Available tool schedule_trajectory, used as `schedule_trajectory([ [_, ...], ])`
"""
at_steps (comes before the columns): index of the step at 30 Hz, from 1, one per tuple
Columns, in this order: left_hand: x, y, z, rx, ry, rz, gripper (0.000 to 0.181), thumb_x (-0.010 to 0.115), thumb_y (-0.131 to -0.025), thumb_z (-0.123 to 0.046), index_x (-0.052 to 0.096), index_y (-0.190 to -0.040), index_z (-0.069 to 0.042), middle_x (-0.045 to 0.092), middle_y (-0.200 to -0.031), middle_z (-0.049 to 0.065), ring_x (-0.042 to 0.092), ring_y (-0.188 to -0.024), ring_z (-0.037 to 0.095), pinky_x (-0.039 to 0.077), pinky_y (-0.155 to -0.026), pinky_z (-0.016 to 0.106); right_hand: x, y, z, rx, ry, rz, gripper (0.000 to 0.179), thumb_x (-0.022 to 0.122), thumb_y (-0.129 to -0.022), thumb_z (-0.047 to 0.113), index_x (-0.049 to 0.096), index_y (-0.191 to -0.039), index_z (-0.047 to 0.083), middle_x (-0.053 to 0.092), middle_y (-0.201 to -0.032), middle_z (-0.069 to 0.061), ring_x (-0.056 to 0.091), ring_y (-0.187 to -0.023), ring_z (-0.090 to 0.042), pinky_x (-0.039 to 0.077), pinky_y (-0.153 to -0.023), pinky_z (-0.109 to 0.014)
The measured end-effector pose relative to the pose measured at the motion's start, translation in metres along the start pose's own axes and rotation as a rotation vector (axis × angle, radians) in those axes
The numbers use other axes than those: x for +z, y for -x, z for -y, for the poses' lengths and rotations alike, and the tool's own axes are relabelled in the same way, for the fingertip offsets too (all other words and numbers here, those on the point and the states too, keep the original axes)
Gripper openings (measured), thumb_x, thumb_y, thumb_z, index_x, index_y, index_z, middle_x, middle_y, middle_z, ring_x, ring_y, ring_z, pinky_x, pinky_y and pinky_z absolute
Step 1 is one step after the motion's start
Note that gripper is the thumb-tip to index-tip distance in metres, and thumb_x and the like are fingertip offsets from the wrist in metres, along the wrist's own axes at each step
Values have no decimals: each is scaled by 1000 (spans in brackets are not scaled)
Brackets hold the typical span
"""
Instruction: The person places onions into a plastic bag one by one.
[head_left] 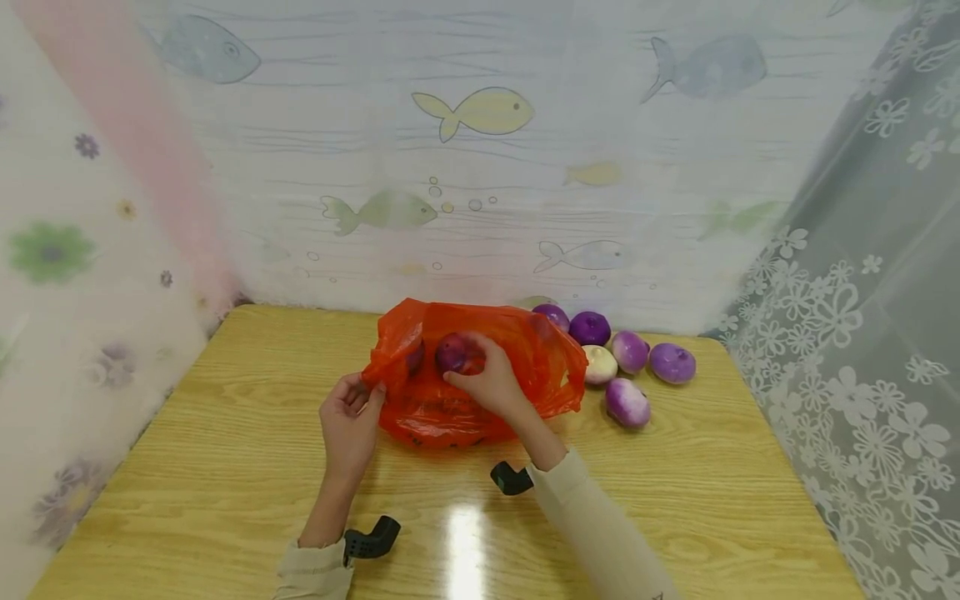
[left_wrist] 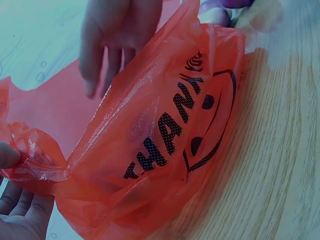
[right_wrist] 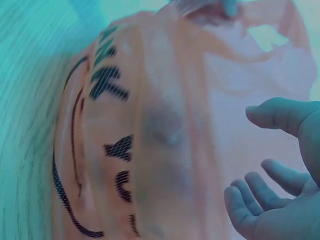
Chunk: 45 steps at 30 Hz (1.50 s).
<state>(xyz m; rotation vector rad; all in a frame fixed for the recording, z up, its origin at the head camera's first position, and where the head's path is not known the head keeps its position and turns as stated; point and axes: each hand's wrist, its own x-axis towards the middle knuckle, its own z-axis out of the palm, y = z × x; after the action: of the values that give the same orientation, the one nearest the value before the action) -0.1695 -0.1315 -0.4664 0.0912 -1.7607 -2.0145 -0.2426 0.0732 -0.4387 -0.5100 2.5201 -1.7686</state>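
Note:
A red plastic bag (head_left: 442,421) lies on the table with its mouth spread, black THANK lettering (left_wrist: 165,132) and a smiley printed on its side. At the bag's left edge my left hand (head_left: 352,421) pinches the film between thumb and fingers. My right hand (head_left: 487,375) is over the mouth, fingers apart and holding nothing, as the right wrist view shows. Just beyond those fingers, a purple turnip (head_left: 452,353) sits inside the bag. Another dark round shape (head_left: 415,357) shows faintly through the film beside it.
Right of the bag lie several purple-and-white turnips, among them a pale one (head_left: 600,365), a nearer one (head_left: 628,403) and one farthest right (head_left: 672,363). Behind the wooden table (head_left: 225,467) hangs a fish-print curtain (head_left: 480,167); a lace curtain (head_left: 855,333) borders the right.

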Motion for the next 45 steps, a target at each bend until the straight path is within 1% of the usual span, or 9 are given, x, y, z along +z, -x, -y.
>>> schedule_trajectory([
  [3,-1,0,0,0,-4,5,17,62,-94,11,58,-109,17,68,-94,-5,69,-88,4,57,-79,16,-6,11,9,-29,-58,19,60,79,-86,5,54,-141,2,58,-133,-27,56,-119,-47,49,-102,-60],
  [8,-2,1,-1,-1,-24,3,18,63,-94,9,59,-110,16,68,-95,-6,70,-89,4,57,-81,16,-21,30,28,-60,-114,34,52,76,-91,9,58,-140,12,63,-130,-16,61,-116,-43,52,-101,-55],
  [13,-3,1,-2,-1,-36,-4,18,63,-94,8,59,-110,16,69,-94,-7,70,-88,3,57,-80,15,-41,47,49,-153,-168,24,48,71,-94,7,59,-140,12,64,-132,-11,61,-119,-37,51,-104,-52],
  [18,-2,0,-3,-4,-32,-7,18,63,-94,9,59,-109,17,69,-94,-9,70,-88,3,57,-79,15,-60,61,58,-250,-201,-56,45,69,-94,0,61,-137,8,66,-128,-9,64,-112,-27,55,-99,-37],
  [23,-1,0,-2,0,-16,-5,17,63,-94,10,59,-109,17,69,-94,-8,70,-88,3,57,-78,15,-79,67,48,-308,-235,-172,39,67,-93,-5,60,-131,-4,70,-119,-7,68,-105,-21,57,-94,-30],
  [30,-1,0,-1,6,-8,-8,17,62,-94,11,58,-108,18,69,-93,-7,70,-87,4,57,-78,15,-106,74,18,-236,-260,-357,33,67,-93,-6,63,-125,-9,71,-110,-16,69,-102,-20,58,-90,-26],
  [37,-2,0,-1,9,-12,-12,17,62,-93,12,58,-108,18,68,-92,-7,69,-86,3,57,-78,14,-131,86,-17,-91,-274,-511,29,68,-92,-8,66,-121,-6,72,-102,-4,68,-94,-14,57,-77,-18],
  [40,-2,0,0,11,-13,-18,16,62,-93,12,58,-108,18,68,-91,-6,69,-85,4,57,-78,14,-139,92,-31,-34,-241,-551,34,71,-88,-10,65,-122,-6,71,-100,1,67,-92,-11,56,-78,-16],
  [45,-4,0,-1,8,-30,-18,17,63,-94,9,59,-109,16,68,-93,-6,70,-87,4,57,-80,14,-147,99,-52,16,-176,-596,40,75,-85,-10,64,-123,-8,70,-98,4,66,-94,-16,56,-84,-17],
])
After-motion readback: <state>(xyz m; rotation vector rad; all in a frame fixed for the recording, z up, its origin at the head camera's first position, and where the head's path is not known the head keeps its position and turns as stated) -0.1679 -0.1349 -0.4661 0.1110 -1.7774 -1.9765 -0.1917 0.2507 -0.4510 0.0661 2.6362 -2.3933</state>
